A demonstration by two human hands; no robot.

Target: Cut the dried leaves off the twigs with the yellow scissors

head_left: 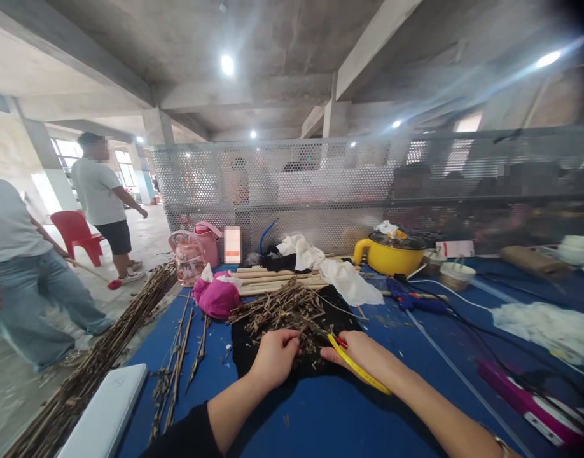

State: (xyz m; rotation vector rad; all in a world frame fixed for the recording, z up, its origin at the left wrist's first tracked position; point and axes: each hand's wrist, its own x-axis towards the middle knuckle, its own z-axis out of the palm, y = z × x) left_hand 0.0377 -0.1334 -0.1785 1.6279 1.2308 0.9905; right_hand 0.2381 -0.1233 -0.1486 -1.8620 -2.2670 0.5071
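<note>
My left hand [276, 357] is closed, its thumb and fingers pinching a short dry twig [303, 330] at the near side of a black cloth [244, 350]. My right hand [361, 352] is wrapped round yellow-handled shears [359, 367] with a bit of red near the pivot. The dark jaws of the shears point left, close to the twig; whether they touch it I cannot tell. Just beyond both hands, a heap of cut dry twigs [285, 304] lies on the black cloth, with small pieces scattered under my fingers.
Long dry stalks [105, 343] run along the left, near a white box-like object [105, 410]. Behind the heap are wooden rods [273, 280], a magenta bundle [217, 296] and a yellow pot [392, 257]. Right: a blue glue gun [416, 302] and power strip [525, 401]. Two people [101, 184] are at left.
</note>
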